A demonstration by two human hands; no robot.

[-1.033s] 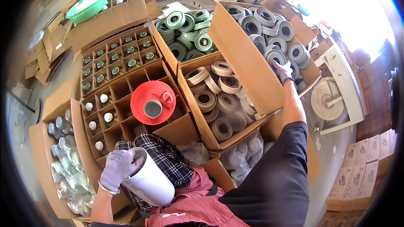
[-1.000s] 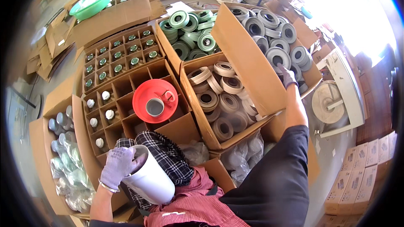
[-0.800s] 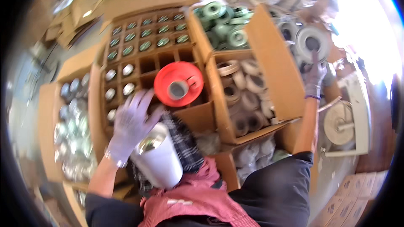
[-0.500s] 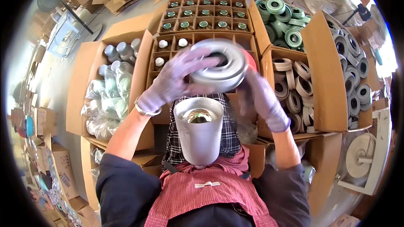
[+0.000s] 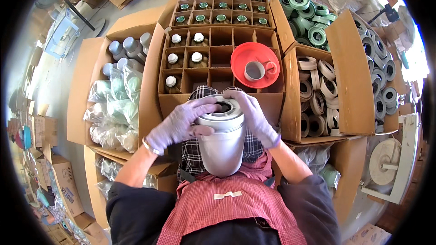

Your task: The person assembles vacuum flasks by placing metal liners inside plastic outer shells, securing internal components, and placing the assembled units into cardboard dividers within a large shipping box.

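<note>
Between my thighs stands a silver-grey canister, upright, with a grey ring collar sitting on its mouth. A dark round hole shows in the collar's middle. My left hand, in a pale glove, grips the collar's left side, fingers across the top and thumb low at the front. My gloved right hand wraps the collar's far right edge, with part of its fingers hidden. Just beyond, a red dish rests on the divided carton, bearing a small grey cup and a pale ring.
The divided carton holds several white-capped bottles, with green-topped ones behind. At left, a carton contains grey canisters and bagged green pieces. Cartons at right hold green rings, pale rings and grey rings.
Both hands have brought the ring collar down and toward me onto the canister, covering its shiny inside. The red dish, mostly hidden before, now shows fully.
</note>
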